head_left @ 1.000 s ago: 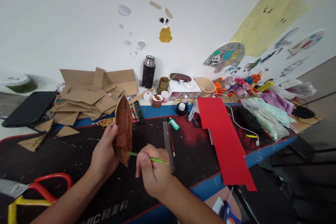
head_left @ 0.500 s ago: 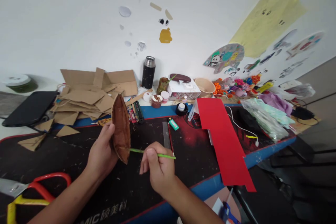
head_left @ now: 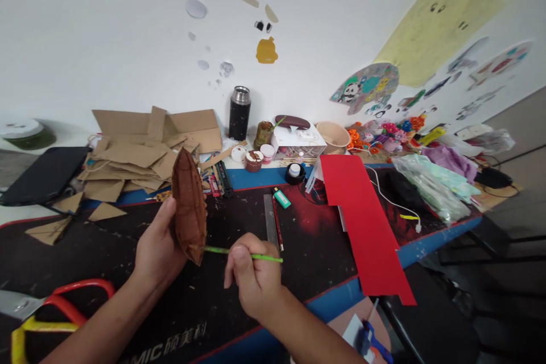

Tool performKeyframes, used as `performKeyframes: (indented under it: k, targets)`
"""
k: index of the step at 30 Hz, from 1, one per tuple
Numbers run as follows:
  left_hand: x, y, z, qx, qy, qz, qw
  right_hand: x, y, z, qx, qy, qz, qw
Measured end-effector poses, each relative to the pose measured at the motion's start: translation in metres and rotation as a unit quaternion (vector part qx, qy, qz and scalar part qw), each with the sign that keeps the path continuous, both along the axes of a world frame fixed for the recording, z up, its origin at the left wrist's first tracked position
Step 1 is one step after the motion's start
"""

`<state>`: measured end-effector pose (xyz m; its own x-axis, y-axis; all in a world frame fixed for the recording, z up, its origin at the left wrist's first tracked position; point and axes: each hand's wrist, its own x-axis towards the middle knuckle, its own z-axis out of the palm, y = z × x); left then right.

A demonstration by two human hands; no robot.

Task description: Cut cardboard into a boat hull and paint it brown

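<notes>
My left hand is wrapped round the side of a brown, boat-shaped cardboard shell, holding it upright with its hollow, ridged inside toward me. A thin green stick is pinched between the thumb and fingers of my right hand. The stick's far end meets the shell's lower right edge; whether it has a brush tip cannot be made out. At the lower left, large scissors with red and yellow handles lie beside my left forearm. A steel ruler and a red pencil lie beyond my right hand.
Cardboard scraps pile at the back left. Along the wall stand a black flask, an open paint jar and a white box. Red card stretches down the right side, overhanging the front edge. A glue gun sits below it.
The brown shell has turned slightly, showing more of its inside, and shifted a little left in view. The right hand and stick shifted slightly left too. The camera view has moved slightly.
</notes>
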<state>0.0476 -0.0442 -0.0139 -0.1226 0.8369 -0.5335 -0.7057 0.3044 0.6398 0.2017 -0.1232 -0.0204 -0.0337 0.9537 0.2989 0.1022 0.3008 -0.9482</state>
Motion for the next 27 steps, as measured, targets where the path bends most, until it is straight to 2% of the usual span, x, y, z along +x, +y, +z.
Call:
performKeyframes:
  k: [4, 11, 16, 20, 24, 27]
  targets:
    - [0.001, 0.002, 0.011, -0.036, 0.007, -0.007, 0.999, -0.003, -0.002, 0.0, 0.037, -0.022, 0.0, 0.999]
    - [0.0, 0.005, 0.01, -0.024, 0.013, -0.034, 0.999, -0.004, 0.006, -0.003, -0.05, 0.079, 0.001, 0.996]
    - [0.001, 0.005, 0.01, -0.036, 0.017, -0.032, 0.999, -0.007, 0.011, -0.001, -0.035, 0.078, -0.015, 0.996]
    - [0.001, 0.005, 0.007, -0.037, 0.01, -0.043, 0.998, -0.006, 0.015, 0.006, 0.008, 0.02, -0.008, 1.0]
    - [0.002, 0.007, 0.008, -0.037, 0.021, -0.025, 0.999, -0.006, 0.012, 0.011, 0.055, -0.078, 0.059, 0.994]
    - [0.003, 0.009, 0.011, -0.037, 0.028, -0.008, 0.999, -0.008, 0.008, 0.011, 0.092, -0.166, 0.104, 0.976]
